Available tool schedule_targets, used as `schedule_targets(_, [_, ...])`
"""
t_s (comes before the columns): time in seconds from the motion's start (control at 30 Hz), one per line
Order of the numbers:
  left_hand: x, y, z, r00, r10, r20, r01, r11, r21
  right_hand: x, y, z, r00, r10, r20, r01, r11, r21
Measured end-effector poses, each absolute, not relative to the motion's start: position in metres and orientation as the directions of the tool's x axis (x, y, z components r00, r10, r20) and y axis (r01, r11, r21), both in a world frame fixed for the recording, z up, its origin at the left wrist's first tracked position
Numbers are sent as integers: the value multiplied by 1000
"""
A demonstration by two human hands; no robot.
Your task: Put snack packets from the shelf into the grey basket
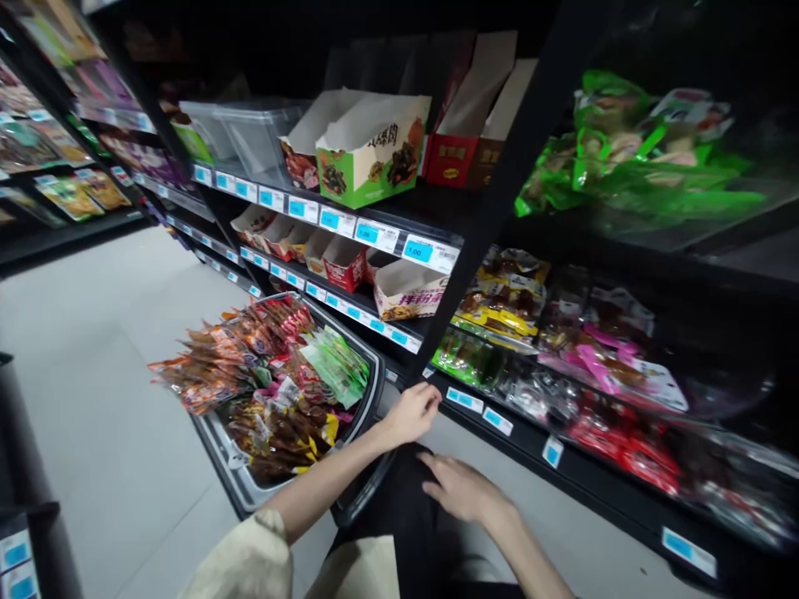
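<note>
My left hand is over the right side of a black-rimmed cart, near the shelf's lower edge. Its fingers curl in loosely, and nothing shows in them. Lower down, my right hand is over my dark trouser leg, index finger stretched out and thumb apart, holding nothing. Left of both hands stands the cart with a grey tray. Heaped in it are orange-red snack packets, pale green packets and brown packets with yellow ends.
A green-and-white carton and a clear plastic bin stand on the upper shelf. Below is a white carton. At right, bagged snacks fill tiers: green bags, yellow bags, red bags. Pale floor stretches left.
</note>
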State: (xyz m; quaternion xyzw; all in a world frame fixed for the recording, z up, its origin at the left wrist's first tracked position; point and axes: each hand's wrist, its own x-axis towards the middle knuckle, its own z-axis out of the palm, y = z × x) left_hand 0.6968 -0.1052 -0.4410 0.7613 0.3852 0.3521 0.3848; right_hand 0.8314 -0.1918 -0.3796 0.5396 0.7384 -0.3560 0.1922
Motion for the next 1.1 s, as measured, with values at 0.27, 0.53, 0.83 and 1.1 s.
schedule_targets(0.27, [683, -116, -409, 661, 718, 217, 603, -681, 417, 833, -182, -362, -228, 761, -608, 973, 208, -105])
schedule_targets(0.53, [605, -82, -384, 345, 937, -60, 915, -321, 243, 839, -190, -354, -183, 782, -596, 983, 145, -111])
schedule_targets(0.83, [581, -75, -404, 405, 912, -64, 906, -391, 161, 836, -187, -353, -139, 814, -563, 990, 99, -102])
schedule_targets(1.1, [564, -61, -405, 477, 879, 22, 875, -477, 83, 835, -186, -355, -174, 816, -551, 985, 151, -86])
